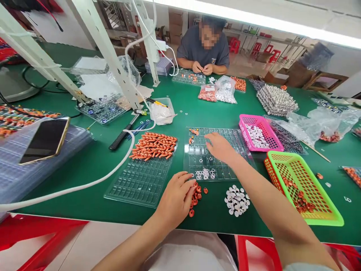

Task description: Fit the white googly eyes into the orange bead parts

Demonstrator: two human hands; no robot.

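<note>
My left hand [177, 194] is at the near edge of the table, fingers apart and curved over a small pile of orange ring-shaped pieces [198, 192]; its fingertips partly cover the pile. My right hand [220, 147] reaches over a clear compartment tray [225, 171], thumb and fingers apart, with nothing visible between them. Small orange pieces [194, 131] sit in the tray's upper left compartments, left of my right fingertips. White rings [205, 173] lie heaped along the tray's near side. A pile of round white discs [237, 200] is below my right forearm.
To the left, another clear tray [138, 184] carries stacked orange pieces [155, 145]. Beyond it lie a hammer [124, 133] and a plastic tub [163, 111]. Pink [261, 132] and green [324, 199] baskets stand right. A phone [45, 140] rests on stacked trays. Opposite, a co-worker [204, 49] handles small parts.
</note>
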